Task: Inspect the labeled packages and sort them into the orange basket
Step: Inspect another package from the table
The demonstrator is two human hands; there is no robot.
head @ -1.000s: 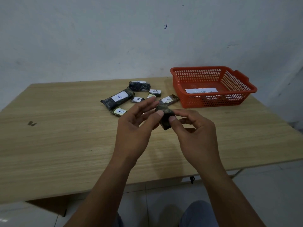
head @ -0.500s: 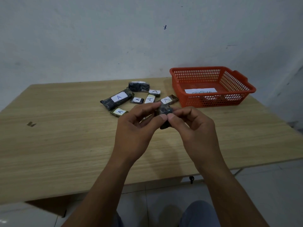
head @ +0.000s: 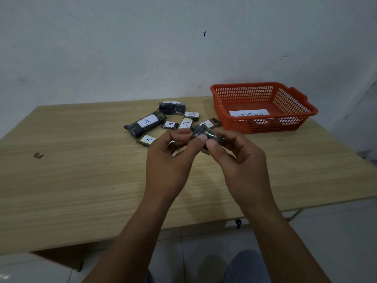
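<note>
A small dark wrapped package (head: 206,133) is held above the table between both hands. My left hand (head: 171,160) pinches its left end with thumb and fingers. My right hand (head: 238,162) pinches its right end, thumb on top. Its label is not visible. Behind the hands lie several dark packages with white "A" labels: a long one (head: 145,123), a rounded one (head: 172,108) and small ones (head: 147,139). The orange basket (head: 263,127) stands at the back right, with a white paper label (head: 248,113) on its floor.
The wooden table (head: 81,180) has a small dark mark (head: 38,155) at the left. Its front edge runs just below my forearms. A pale wall stands behind the table, and a tiled floor shows below.
Both hands have turned the small package between the fingertips and lifted it slightly. My left fingers, spread a second ago, now curl onto it. The other packages and basket have not moved.
</note>
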